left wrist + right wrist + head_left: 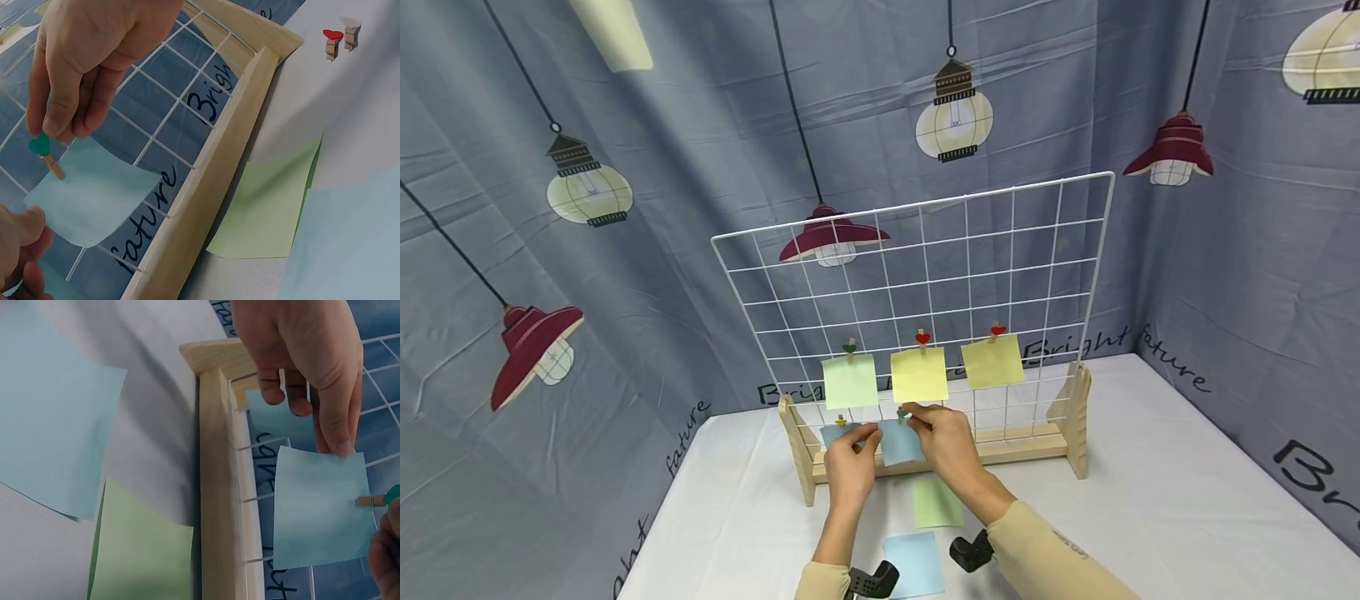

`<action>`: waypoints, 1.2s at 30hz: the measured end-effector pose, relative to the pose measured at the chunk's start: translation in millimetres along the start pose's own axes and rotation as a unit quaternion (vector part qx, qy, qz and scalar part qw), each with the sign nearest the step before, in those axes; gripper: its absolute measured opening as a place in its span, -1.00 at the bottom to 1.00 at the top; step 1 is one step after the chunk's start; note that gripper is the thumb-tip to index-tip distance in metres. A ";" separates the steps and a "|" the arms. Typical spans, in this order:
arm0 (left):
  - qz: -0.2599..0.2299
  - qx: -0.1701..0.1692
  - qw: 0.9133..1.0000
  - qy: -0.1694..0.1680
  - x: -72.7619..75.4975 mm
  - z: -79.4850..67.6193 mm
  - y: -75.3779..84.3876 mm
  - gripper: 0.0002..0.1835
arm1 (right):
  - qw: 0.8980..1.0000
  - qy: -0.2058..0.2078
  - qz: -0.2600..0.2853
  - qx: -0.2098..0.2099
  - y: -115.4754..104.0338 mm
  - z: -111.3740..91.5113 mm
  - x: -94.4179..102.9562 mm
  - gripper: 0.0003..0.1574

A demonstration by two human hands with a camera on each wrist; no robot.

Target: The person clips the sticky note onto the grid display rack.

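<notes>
A blue paper note (900, 442) hangs low on the white wire grid (967, 242), held near its top edge by a small wooden clothespin (370, 500) with a green heart. My left hand (852, 471) pinches this note's left edge between thumb and fingers. At the clip, my right hand (951, 442) pinches the green heart with its fingertips. Another blue note (835, 432) hangs to the left under a yellow-topped clip, partly covered by my left hand. Above them hang a pale green note (850, 382) and two yellow notes (919, 375) on heart clips.
The grid stands in a wooden base (1022, 451) on a white-covered table (1180, 467). A green note (937, 502) and a larger blue note (914, 565) lie in front. Red and white heart clothespins (331, 45) lie on the table. A lamp-printed curtain (700, 125) surrounds it.
</notes>
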State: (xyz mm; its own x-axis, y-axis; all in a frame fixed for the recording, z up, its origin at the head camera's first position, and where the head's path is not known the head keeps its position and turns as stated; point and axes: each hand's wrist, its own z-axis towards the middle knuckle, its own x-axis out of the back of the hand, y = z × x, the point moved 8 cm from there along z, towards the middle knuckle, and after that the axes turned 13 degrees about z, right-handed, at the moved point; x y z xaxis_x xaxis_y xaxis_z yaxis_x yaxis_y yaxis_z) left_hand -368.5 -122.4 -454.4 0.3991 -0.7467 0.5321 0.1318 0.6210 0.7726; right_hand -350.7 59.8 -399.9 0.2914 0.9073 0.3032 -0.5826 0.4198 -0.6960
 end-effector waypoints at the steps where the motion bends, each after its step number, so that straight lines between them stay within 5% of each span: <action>1: -0.001 0.001 1.000 0.000 0.8 -0.4 0.0 -0.94 | 1.000 0.001 0.004 -0.002 0.7 -0.6 0.8 -0.78; 11: -0.006 -0.004 1.000 0.002 7.9 -7.6 1.4 -0.95 | 0.999 -0.013 0.030 -0.036 4.4 -7.6 10.6 -0.83; 20: -0.020 -0.017 0.999 -0.031 13.5 -16.8 10.3 -0.92 | 0.994 -0.049 0.053 -0.084 8.4 -19.5 24.0 -0.81; 36: -0.029 -0.053 0.993 -0.099 22.8 -39.2 21.8 -0.80 | 0.984 -0.066 0.079 -0.148 22.7 -53.8 80.4 -0.72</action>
State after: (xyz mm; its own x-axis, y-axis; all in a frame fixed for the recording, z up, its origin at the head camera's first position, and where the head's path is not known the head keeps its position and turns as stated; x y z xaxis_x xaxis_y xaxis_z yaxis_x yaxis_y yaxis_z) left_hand -320.9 -116.6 -439.0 0.2028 -0.8072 0.5543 0.2490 0.5900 0.7680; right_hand -299.6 140.8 -426.3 0.1024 0.9644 0.2437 -0.3598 0.2643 -0.8948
